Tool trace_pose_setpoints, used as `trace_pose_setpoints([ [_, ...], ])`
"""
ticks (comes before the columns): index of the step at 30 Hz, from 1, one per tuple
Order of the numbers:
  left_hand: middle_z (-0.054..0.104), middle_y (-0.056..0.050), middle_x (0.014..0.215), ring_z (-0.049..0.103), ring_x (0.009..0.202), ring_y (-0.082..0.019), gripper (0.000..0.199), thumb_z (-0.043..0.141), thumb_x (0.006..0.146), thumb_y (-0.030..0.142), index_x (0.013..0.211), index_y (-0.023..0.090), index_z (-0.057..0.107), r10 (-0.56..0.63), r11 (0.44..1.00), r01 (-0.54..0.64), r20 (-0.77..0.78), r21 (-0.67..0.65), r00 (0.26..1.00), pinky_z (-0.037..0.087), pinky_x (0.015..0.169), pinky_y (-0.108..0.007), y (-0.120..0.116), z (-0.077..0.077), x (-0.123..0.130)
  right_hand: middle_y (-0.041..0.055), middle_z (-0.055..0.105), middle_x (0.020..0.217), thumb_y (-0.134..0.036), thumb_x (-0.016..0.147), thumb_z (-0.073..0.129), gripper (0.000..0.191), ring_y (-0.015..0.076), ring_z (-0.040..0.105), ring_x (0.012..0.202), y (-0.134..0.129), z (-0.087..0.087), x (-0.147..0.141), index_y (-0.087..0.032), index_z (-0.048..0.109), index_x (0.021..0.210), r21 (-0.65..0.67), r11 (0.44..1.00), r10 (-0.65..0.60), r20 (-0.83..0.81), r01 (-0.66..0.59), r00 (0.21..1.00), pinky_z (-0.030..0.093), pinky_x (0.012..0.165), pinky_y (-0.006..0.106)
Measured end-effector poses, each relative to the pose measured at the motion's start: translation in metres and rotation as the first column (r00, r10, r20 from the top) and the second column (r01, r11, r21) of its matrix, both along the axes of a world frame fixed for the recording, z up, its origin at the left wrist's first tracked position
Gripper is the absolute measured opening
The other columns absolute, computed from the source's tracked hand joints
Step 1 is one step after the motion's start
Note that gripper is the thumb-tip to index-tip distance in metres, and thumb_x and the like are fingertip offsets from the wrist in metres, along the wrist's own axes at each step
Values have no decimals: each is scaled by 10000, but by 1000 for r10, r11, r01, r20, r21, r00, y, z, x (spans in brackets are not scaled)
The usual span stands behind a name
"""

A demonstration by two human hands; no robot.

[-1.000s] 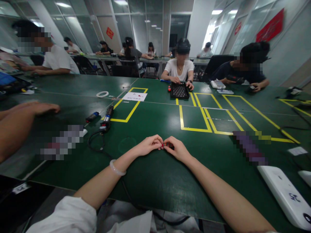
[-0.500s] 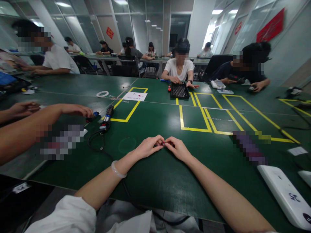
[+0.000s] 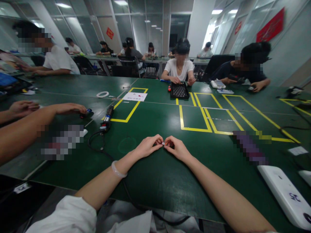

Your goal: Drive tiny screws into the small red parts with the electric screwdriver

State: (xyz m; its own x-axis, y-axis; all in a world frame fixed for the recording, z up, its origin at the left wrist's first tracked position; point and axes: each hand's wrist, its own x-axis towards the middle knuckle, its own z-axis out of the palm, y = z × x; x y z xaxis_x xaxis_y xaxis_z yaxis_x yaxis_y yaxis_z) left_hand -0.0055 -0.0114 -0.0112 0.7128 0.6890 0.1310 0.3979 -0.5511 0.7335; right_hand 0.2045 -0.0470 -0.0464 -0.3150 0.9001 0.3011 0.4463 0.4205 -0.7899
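Note:
My left hand (image 3: 149,147) and my right hand (image 3: 178,149) meet at the middle of the view, low over the green table (image 3: 155,181). Between their fingertips is a tiny object (image 3: 163,143), partly pale and partly dark, too small to identify. Both hands are pinched around it, thumbs and forefingers nearly touching. A pale bracelet (image 3: 118,169) circles my left wrist.
A black tool with a cable (image 3: 108,116) lies left of my hands. Yellow tape outlines (image 3: 196,130) mark the table. White device (image 3: 283,194) at right, black tray (image 3: 179,90) before a seated person. Another person's arm (image 3: 29,129) reaches in from the left.
The small object between my fingertips now shows a pale side. The neighbour's hand at left has moved left with a blue-and-black item. The person opposite has raised one hand from the table.

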Motion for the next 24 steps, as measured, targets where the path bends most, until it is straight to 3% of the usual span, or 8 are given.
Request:
trace_pose_setpoints([
  [8, 672, -35, 943, 647, 877, -170, 174, 566, 901, 338, 1005, 199, 564, 15, 1000, -15, -17, -12, 1000, 481, 795, -281, 0, 2, 0, 10, 587, 877, -243, 874, 595, 109, 132, 571, 757, -1, 1, 2, -207, 586, 976, 66, 998, -25, 47, 21, 999, 455, 695, 258],
  [18, 669, -35, 944, 636, 880, -173, 213, 533, 917, 384, 1021, 201, 572, 16, 1000, -16, -12, -1, 1000, 463, 794, -274, 0, 2, 0, 10, 598, 848, -233, 868, 592, 97, 133, 575, 748, 0, 2, 1, -198, 590, 958, 55, 998, -19, 25, 18, 1000, 453, 683, 258],
  [24, 677, -40, 1000, 631, 918, -187, 290, 429, 958, 426, 1079, 213, 584, 111, 991, -106, -52, 88, 993, 452, 819, -292, 6, 7, -5, 0, 598, 820, -231, 868, 585, 104, 123, 563, 710, 0, 3, 1, -193, 595, 964, 52, 998, -45, 13, 45, 999, 448, 673, 248],
])
